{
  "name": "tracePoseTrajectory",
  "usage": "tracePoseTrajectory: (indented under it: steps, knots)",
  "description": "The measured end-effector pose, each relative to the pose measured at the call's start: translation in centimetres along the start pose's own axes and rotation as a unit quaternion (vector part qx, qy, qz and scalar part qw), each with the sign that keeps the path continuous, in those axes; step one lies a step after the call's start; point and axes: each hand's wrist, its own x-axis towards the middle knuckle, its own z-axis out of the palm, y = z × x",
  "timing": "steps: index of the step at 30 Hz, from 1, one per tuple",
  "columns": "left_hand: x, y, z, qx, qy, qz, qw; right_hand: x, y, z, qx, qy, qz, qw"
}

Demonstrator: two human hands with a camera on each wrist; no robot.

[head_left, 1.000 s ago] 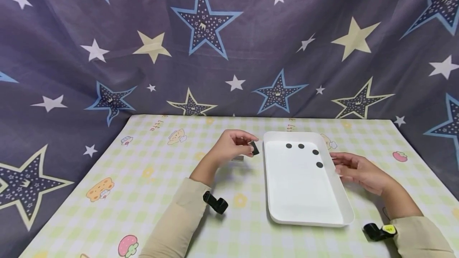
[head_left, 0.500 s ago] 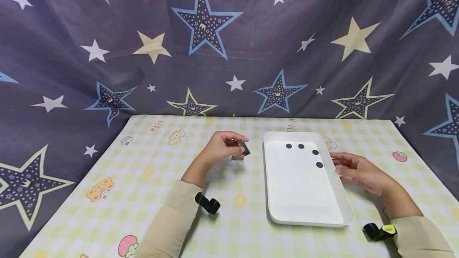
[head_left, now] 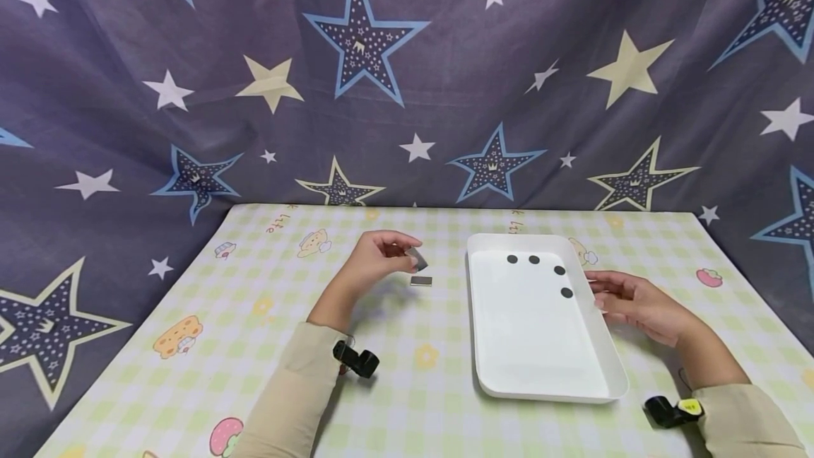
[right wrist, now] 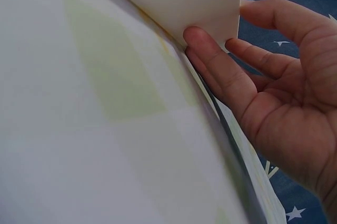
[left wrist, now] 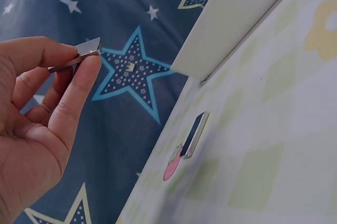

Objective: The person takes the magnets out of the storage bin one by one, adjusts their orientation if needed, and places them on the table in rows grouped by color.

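My left hand [head_left: 375,260] pinches a thin, flat grey piece [head_left: 418,259] between thumb and fingers, raised above the table. In the left wrist view the piece [left wrist: 89,46] shows a silvery face and a brownish edge; its exact kind is unclear. Just below it on the cloth lies a small flat rectangular bar [head_left: 421,280], dark on top with silvery sides. A white rectangular tray [head_left: 540,345] holds several round black discs [head_left: 511,259] along its far and right sides. My right hand [head_left: 642,306] touches the tray's right wall from outside, fingers lightly bent.
The table bears a green-checked cloth [head_left: 191,387] with printed cartoons. Behind its far edge hangs a dark star-patterned curtain [head_left: 407,119]. A black wrist camera [head_left: 356,359] sits on the left sleeve, another camera [head_left: 670,412] near the right sleeve.
My left hand has moved left, away from the tray, with the flat piece still pinched. The bar on the cloth has come fully into view. The right hand and tray have stayed put.
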Motion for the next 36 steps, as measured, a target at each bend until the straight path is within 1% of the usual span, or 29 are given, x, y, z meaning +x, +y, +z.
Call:
tracePoseTrajectory:
  steps: [4, 7, 11, 14, 16, 23, 27, 29, 33, 36]
  knots:
    - [0.0, -0.1, -0.8, 0.019, 0.024, 0.006, 0.9995, 0.0, 0.0, 0.0, -0.004, 0.004, 0.004, 1.0000]
    - [0.0, -0.3, -1.6, 0.025, 0.042, 0.008, 0.9988, 0.0, 0.0, 0.1, -0.006, 0.006, 0.006, 1.0000]
    - [-0.2, -0.4, -2.7, 0.001, 0.057, -0.004, 0.9984, 0.0, 0.0, 0.1, -0.006, 0.007, 0.008, 0.9999]
    - [-0.4, -0.5, -3.4, -0.004, 0.066, -0.014, 0.9977, 0.0, 0.0, 0.1, -0.005, 0.007, 0.008, 0.9999]
    - [-0.4, -0.6, -3.8, -0.003, 0.071, -0.018, 0.9973, 0.0, 0.0, 0.1, -0.004, 0.006, 0.006, 1.0000]
    - [-0.5, -1.3, -4.8, 0.001, 0.074, -0.025, 0.9970, 0.0, 0.1, 0.0, 0.001, 0.001, 0.001, 1.0000]
    - [-0.4, -2.0, -5.3, 0.014, 0.080, -0.040, 0.9959, -0.1, 0.1, 0.1, 0.001, 0.005, 0.006, 1.0000]
    - [-0.3, -2.3, -5.5, 0.026, 0.078, -0.049, 0.9954, -0.1, 0.1, 0.0, 0.000, 0.006, 0.007, 1.0000]
    - [-0.3, -3.0, -6.2, 0.068, 0.076, -0.069, 0.9924, -0.1, 0.1, 0.0, -0.003, 0.009, 0.009, 0.9999]
    - [-0.5, -3.4, -6.7, 0.104, 0.075, -0.089, 0.9877, 0.0, 0.1, 0.0, -0.005, 0.006, 0.008, 0.9999]
